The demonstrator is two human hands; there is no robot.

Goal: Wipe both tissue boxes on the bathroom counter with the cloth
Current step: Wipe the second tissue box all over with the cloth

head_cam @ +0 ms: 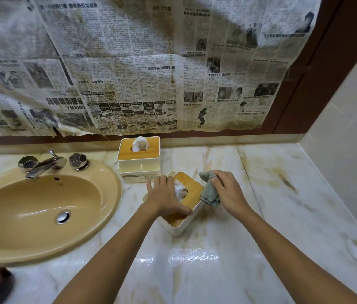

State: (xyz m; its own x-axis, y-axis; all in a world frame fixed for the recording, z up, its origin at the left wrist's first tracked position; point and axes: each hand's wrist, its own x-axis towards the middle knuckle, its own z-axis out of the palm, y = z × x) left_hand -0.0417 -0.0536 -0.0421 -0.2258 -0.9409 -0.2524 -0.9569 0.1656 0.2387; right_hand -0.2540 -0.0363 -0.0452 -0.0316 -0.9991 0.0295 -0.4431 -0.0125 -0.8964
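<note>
Marble counter (195, 277) fills the foreground, with 2 bare forearms reaching over it. The left hand (166, 197) lies flat on the near tissue box (179, 227), fingers straight and slightly apart on its wooden lid. The right hand (229, 191) curls its fingers round a grey-green cloth (210, 193) against that box's right side. The far tissue box (139, 160) stands behind by the wall, beside the sink (41, 216).

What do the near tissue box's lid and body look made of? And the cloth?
Lid: likely wood or bamboo, matte; tan with faint grain. Body: probably plastic, smooth off-white with rounded moulded corners. Cloth: soft fabric, grey-green, possibly microfibre; it folds and drapes limply from the right hand.
</note>
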